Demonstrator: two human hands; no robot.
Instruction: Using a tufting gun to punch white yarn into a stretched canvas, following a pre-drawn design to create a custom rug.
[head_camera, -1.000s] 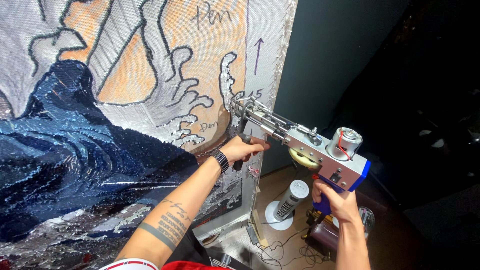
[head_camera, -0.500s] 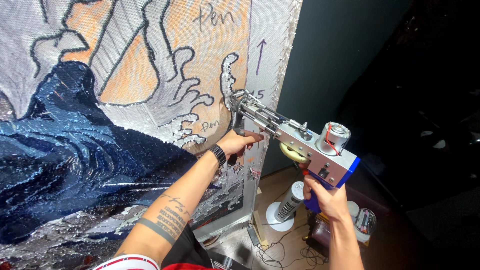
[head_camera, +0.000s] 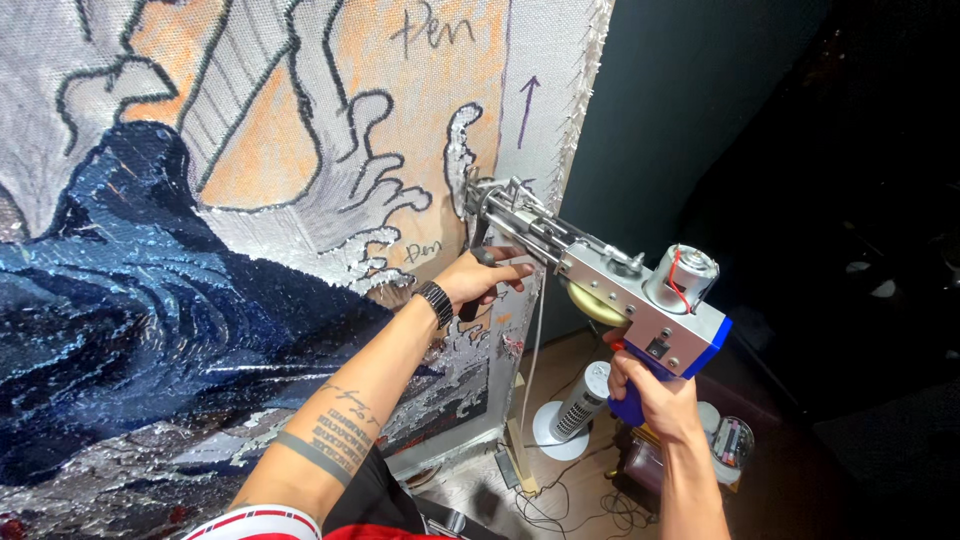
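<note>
Up against the stretched cloth (head_camera: 300, 130), the tufting gun (head_camera: 600, 285) has its needle end touching the weave near the right edge. Right hand (head_camera: 655, 395) is wrapped tight around the blue handle; left hand (head_camera: 480, 280) clasps the black front handle under the barrel. Below, a small white fan (head_camera: 575, 410) stands on the floor (head_camera: 560, 490).

One silver and blue tufting gun (head_camera: 610, 290) was present, carrying one small cylindrical grey motor (head_camera: 683, 277) and one cream round gear wheel (head_camera: 592, 303). Two bare hands were in view, the left hand (head_camera: 483, 280) and the right hand (head_camera: 655, 393). One black wristband (head_camera: 435, 303) showed. One stretched backing cloth (head_camera: 250, 200) bore one drawn purple arrow (head_camera: 528, 108). One white standing fan (head_camera: 575, 408) stood on the floor.
</note>
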